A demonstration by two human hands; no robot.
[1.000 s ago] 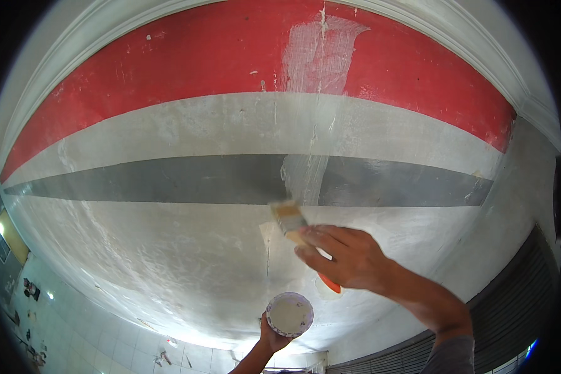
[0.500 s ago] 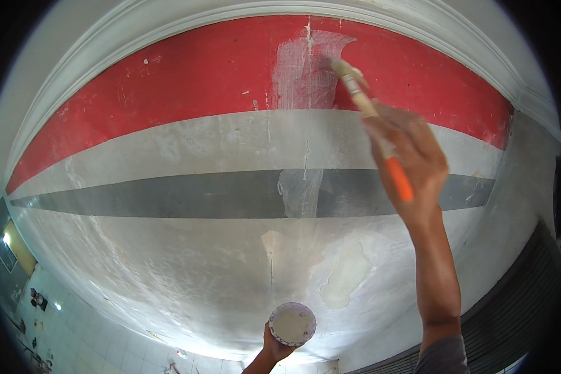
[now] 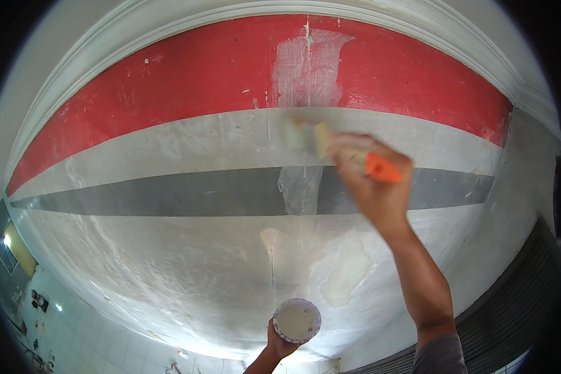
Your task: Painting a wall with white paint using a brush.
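In my right hand (image 3: 377,181) is a paintbrush (image 3: 321,140) with a pale wooden handle and an orange end. Its bristles are smeared by motion and lie over the light grey band of the wall (image 3: 199,140), just below the red band (image 3: 193,78). Low in the middle, my left hand (image 3: 282,341) grips a round tub (image 3: 297,321) of whitish liquid from beneath and the side. A streaky white patch (image 3: 305,71) covers part of the red band around a vertical crack. Another whitish patch (image 3: 300,190) crosses the dark grey stripe (image 3: 218,192).
White moulding (image 3: 199,17) curves along the wall's top. A pale filled patch (image 3: 348,272) marks the lower wall. Dark ribbed panelling (image 3: 511,305) stands at the right. Far below on the left, small objects (image 3: 38,300) lie on the tiled floor (image 3: 115,340).
My right hand has swung down and left, carrying the paintbrush from the red band to the light grey band. The tub has shifted slightly up and right.
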